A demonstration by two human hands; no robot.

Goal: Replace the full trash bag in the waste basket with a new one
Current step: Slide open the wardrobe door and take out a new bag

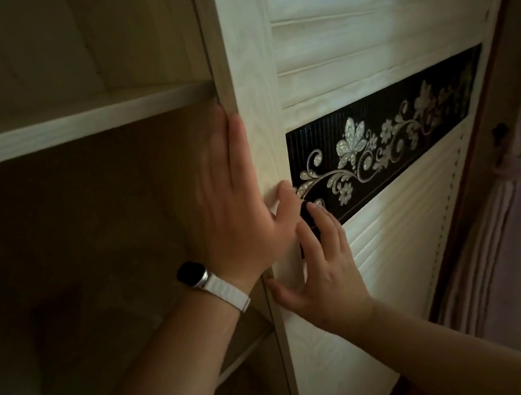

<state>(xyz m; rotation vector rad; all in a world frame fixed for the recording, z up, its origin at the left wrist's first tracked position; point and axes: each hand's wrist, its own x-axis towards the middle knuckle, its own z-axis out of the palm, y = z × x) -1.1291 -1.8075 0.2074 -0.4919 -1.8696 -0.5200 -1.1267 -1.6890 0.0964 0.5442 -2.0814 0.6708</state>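
Dim light is falling across a pale wooden wardrobe (246, 43) that is filling most of the view, its sliding door (399, 242) made of horizontal slats and crossed by a black decorative band (391, 136) carrying a silver pattern of flowers, scrolls and a butterfly. Left of the door the cabinet is standing open, showing a light shelf (65, 127) above a shadowed compartment (69, 248) whose contents are too dark to make out. At the right edge a pinkish curtain (520, 238) is hanging, gathered by a tie. The person's left hand (239, 201) is lying flat with fingers extended along the door's vertical edge frame, the thumb spread onto the front of the frame beside the black band, so it is pressing rather than closing on anything. A watch (196, 276) with a dark face and a white strap is sitting on that wrist. The right hand (327, 269) is resting just below, open-palmed against the slatted door, fingers splayed upward with the tips reaching the lower end of the black band; it is gripping nothing. Neither the waste basket nor any trash bag is appearing in this view, so where they are cannot be told. No brand, label or legible writing is showing on the wardrobe or the watch
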